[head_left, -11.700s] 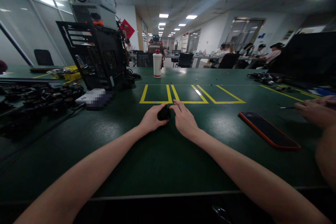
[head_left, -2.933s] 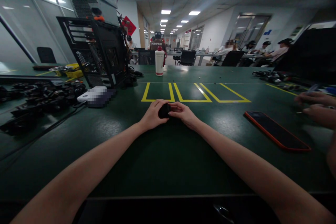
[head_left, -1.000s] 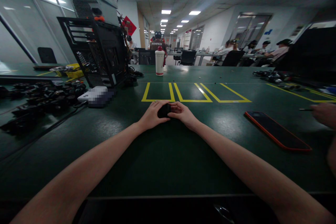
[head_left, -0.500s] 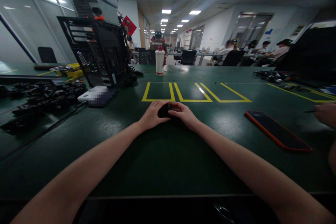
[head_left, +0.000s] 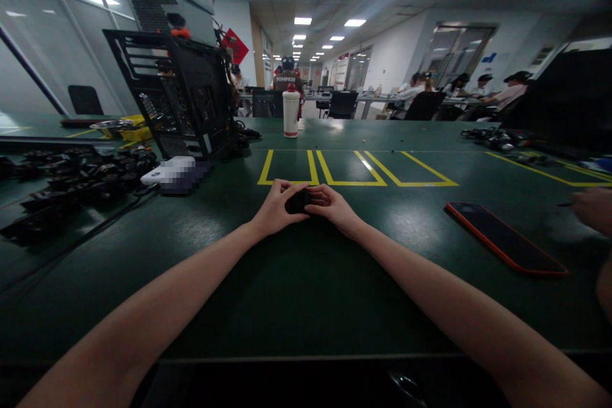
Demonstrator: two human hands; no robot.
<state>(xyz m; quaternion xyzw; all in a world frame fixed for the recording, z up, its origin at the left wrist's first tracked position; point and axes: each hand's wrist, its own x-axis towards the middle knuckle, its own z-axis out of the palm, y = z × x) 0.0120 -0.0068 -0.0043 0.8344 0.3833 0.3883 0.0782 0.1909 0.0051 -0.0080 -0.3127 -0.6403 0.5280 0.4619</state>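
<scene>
Between my two hands is a small black object (head_left: 298,201), dark and partly covered by fingers, so its kind cannot be made out. My left hand (head_left: 278,209) curves round its left side, thumb below and fingers above. The fingers of my right hand (head_left: 331,209) pinch its right end. Both hands are low over the green tabletop (head_left: 306,293), just in front of the yellow tape outlines (head_left: 335,183).
A phone in an orange case (head_left: 502,239) lies to the right, near another person's hand (head_left: 591,209). On the left are black parts (head_left: 86,185), a blurred white item (head_left: 172,172) and an open computer case (head_left: 191,95). A white cup (head_left: 291,115) stands behind the tape.
The fingers of my left hand have lifted and bent slightly, and the black object has shifted a little to the left. My right hand has hardly moved.
</scene>
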